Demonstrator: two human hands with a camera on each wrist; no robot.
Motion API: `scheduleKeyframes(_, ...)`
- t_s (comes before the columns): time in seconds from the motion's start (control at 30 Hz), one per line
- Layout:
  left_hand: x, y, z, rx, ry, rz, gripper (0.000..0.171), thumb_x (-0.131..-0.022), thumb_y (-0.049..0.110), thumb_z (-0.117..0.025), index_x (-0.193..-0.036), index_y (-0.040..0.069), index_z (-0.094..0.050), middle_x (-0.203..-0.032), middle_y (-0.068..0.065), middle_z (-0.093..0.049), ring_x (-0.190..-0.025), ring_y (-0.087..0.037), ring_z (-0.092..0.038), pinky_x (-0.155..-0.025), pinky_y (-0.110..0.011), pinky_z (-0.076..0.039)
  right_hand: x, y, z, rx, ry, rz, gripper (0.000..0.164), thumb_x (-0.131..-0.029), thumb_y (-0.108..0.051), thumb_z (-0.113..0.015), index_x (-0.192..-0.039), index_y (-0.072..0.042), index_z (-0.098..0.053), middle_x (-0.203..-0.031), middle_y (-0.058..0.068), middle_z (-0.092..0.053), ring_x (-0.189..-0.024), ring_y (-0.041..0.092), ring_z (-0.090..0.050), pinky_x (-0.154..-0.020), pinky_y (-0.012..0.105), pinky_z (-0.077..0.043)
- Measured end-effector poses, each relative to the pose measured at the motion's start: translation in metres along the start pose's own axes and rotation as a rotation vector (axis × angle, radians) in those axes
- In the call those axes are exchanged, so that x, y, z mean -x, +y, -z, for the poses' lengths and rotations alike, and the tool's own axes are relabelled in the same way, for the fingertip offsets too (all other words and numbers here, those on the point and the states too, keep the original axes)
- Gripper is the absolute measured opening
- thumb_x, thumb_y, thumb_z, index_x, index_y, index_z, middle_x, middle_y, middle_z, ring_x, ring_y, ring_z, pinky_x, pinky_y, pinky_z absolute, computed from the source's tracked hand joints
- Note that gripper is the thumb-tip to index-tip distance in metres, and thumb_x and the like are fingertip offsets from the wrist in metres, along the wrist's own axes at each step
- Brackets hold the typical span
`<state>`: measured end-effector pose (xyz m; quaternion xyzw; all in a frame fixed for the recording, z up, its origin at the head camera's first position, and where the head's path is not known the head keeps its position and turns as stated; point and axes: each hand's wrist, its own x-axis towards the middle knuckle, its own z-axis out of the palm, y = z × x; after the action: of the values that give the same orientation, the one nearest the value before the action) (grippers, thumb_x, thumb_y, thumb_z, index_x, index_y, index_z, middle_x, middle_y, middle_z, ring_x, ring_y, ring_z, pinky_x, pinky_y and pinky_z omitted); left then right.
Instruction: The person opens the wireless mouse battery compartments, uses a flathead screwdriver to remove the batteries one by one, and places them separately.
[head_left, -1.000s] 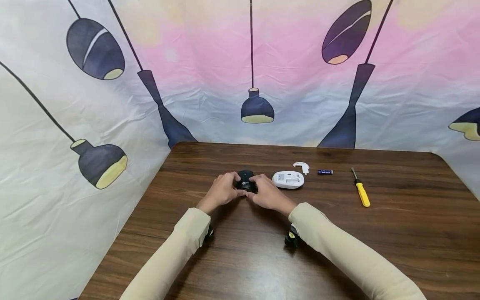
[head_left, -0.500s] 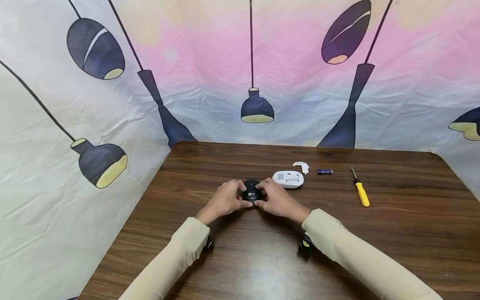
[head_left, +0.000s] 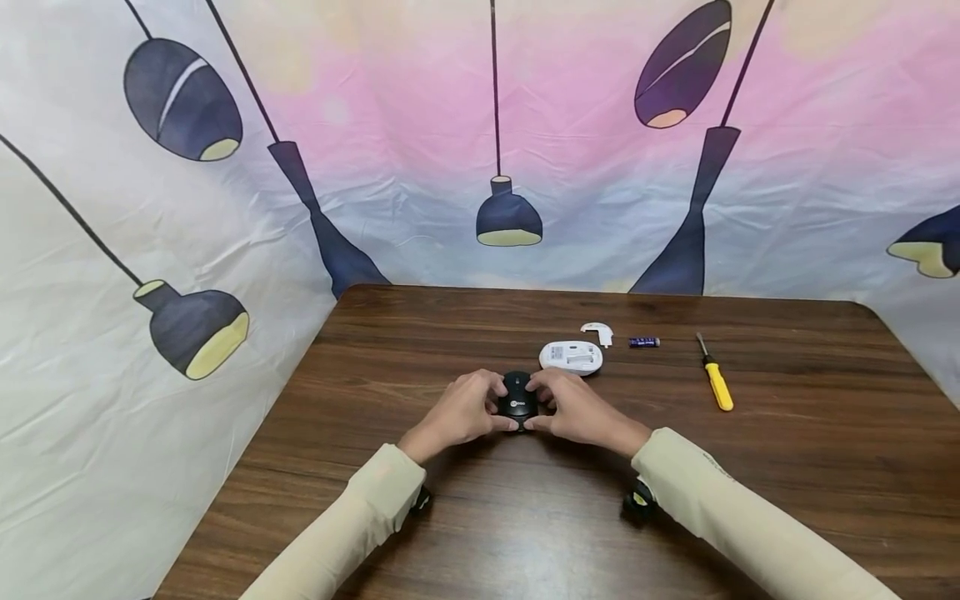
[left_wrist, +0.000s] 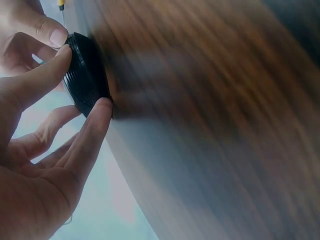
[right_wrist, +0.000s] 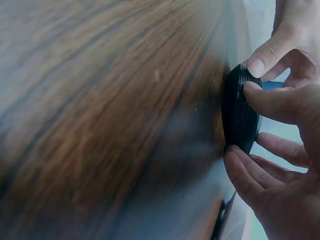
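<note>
Between both hands is a black computer mouse [head_left: 517, 395], logo side up, at the middle of the table. My left hand [head_left: 461, 411] grips its left side, thumb at the near end and fingers curled along the flank. From the other side my right hand [head_left: 581, 408] holds it the same way, the thumbs almost meeting. In the left wrist view the mouse [left_wrist: 86, 75] shows ribbed sides under the fingertips. The right wrist view has the mouse [right_wrist: 241, 110] pinched too. Just beyond my right hand lies a white mouse [head_left: 572, 357], underside up with its battery bay uncovered.
Behind the white mouse lies a white battery cover [head_left: 598, 332]. A blue battery [head_left: 644, 342] is to its right, then a screwdriver [head_left: 717, 382] with a yellow handle. The brown wooden table [head_left: 810, 467] ends at a printed cloth backdrop [head_left: 420, 167].
Both hands have brought the black mouse nearer to the person and slightly right, away from the back of the table. The white mouse, cover, battery and screwdriver stay where they were.
</note>
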<state>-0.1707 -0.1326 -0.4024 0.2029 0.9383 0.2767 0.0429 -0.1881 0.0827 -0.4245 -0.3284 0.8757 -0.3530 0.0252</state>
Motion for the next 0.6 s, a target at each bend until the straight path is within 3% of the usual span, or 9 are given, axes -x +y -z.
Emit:
scheduleKeyframes(0.2,-0.001,0.007,-0.005,0.012,-0.022,-0.016,0.041,-0.078,0.022,-0.091,-0.105,0.002,-0.068,-0.11,-0.011,-0.065,-0.082,-0.014,-0.068,-0.069,-0.023,-0.059,0.009,0.004,0.007,-0.028,-0.002,0.037,0.048,-0.079,-0.013,-0.089,-0.116,0.004,-0.064,-0.11,0.015,-0.064,-0.091,0.023,-0.068,-0.075,0.034,-0.063)
scheduleKeyframes(0.6,-0.007,0.021,-0.015,0.012,-0.036,-0.077,0.04,-0.077,0.023,-0.092,-0.101,0.003,-0.068,-0.109,-0.009,-0.064,-0.082,-0.014,-0.069,-0.071,-0.02,-0.057,0.026,0.015,0.017,-0.01,-0.011,0.022,0.061,-0.071,-0.014,-0.095,-0.12,0.002,-0.062,-0.121,0.014,-0.063,-0.096,0.024,-0.066,-0.078,0.035,-0.06)
